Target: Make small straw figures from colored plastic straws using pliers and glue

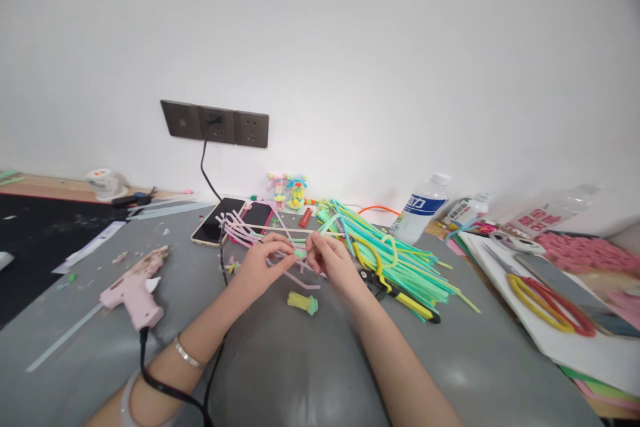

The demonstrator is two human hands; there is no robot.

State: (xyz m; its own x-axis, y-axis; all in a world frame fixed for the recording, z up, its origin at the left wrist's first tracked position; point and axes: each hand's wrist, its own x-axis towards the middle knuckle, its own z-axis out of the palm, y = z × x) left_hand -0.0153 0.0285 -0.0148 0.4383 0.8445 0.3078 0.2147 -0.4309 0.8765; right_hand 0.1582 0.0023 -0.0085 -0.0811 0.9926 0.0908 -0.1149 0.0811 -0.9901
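Observation:
Near the middle of the table my left hand (265, 265) pinches a small mint-green pipe cleaner coil (300, 253) between thumb and fingertips. My right hand (334, 263) is closed beside it, its fingertips together at the same pipe cleaner; the exact grip is partly hidden. Below them lies a yellow and green pipe cleaner piece (301, 302). Loose lilac pipe cleaners (239, 229) spread behind my left hand. To the right, a big bundle of green and yellow pipe cleaners (400, 263) lies with yellow-handled pliers (407, 301) on its near side.
A pink glue gun (133, 290) lies at left, its black cable running by my left arm. Two phones (213, 223) and two small pipe cleaner figures (296, 192) are at the back. Bottles (423, 207) stand at right, near scissors (543, 303) on white paper (515, 287).

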